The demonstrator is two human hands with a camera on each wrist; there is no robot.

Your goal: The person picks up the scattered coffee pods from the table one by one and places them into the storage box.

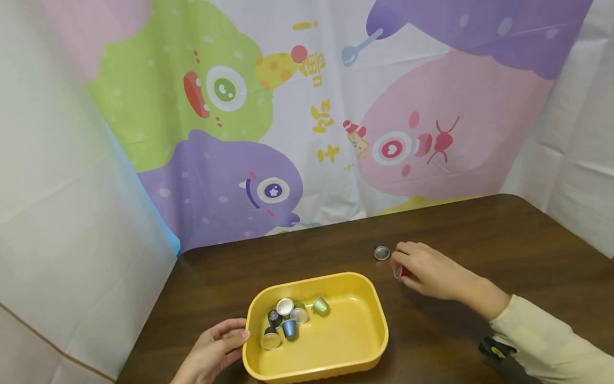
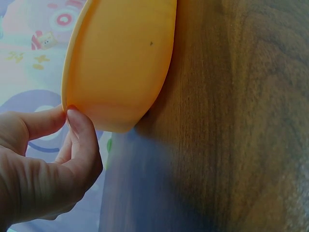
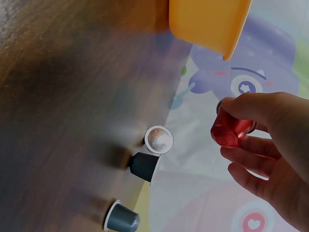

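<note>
My left hand [image 1: 213, 349] pinches the rim of a yellow plastic tub [image 1: 318, 368] at its left side; in the left wrist view, thumb and fingertips meet at the tub's edge. Several coffee capsules lie in the tub's left half, among them a blue capsule [image 1: 290, 329] and a light green capsule [image 1: 320, 306]. To the right of the tub, my right hand [image 1: 431, 272] holds a red coffee capsule [image 3: 231, 128] between thumb and fingers, above the table. A capsule with a silver lid [image 1: 381, 253] lies on the table just left of that hand.
The right wrist view shows a foil-lidded capsule [image 3: 159, 139], a black capsule [image 3: 145, 166] and a dark grey-green capsule [image 3: 122, 217] on the brown wooden table [image 1: 479, 229]. A cartoon-printed cloth [image 1: 331, 202] hangs behind the table's far edge.
</note>
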